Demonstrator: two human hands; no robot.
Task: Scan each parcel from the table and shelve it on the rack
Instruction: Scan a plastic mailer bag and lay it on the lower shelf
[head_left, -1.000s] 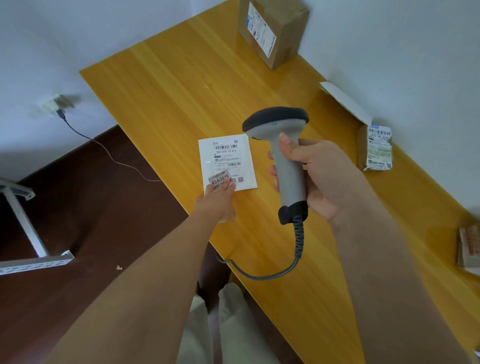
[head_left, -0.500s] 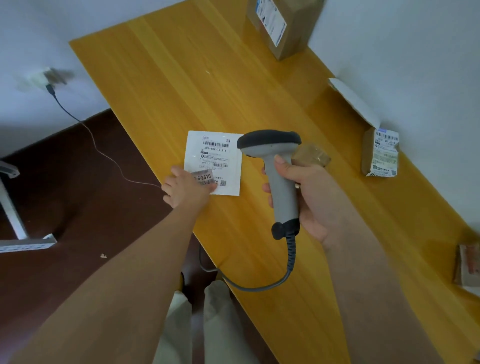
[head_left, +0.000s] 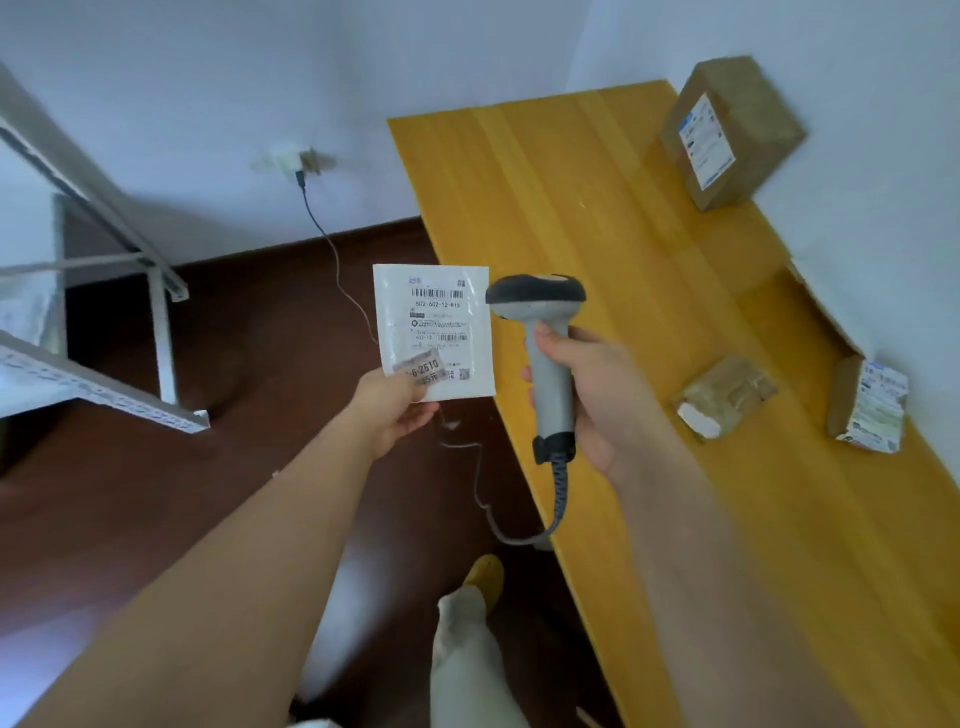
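- A flat white parcel (head_left: 434, 332) is pinched at its lower left corner by the left hand (head_left: 392, 413); the thumb lies over a grey sticker on the front face, the other fingers are hidden behind the packet.
- The parcel is held clear of the table (head_left: 597, 218), over the dark floor, label side facing the camera.
- A barcode scanner (head_left: 543, 353) is gripped by the right hand (head_left: 597, 400), fingers curled round the grey handle; its dark head sits just beside the parcel's right edge, level with the printed barcode.
- The scanner's coiled cable (head_left: 558, 493) hangs below the fist and loops toward the table edge.
- Beyond the right knuckles, three parcels remain on the table: a tall brown box (head_left: 732, 130) at the far end, a tape-wrapped packet (head_left: 727, 395) and a small labelled box (head_left: 867, 405) near the wall.
- The rack (head_left: 104, 249) is seen well to the left of the left hand.
- Judged risk: with only a corner pinch, the thin packet may sag or twist, which would tilt the barcode away from the scanner head and spoil the read.
- Judged risk: part of the label is covered by the thumb and sticker; the lower codes may be unreadable.
- Judged risk: the cable may catch on the table edge during a turn toward the rack.
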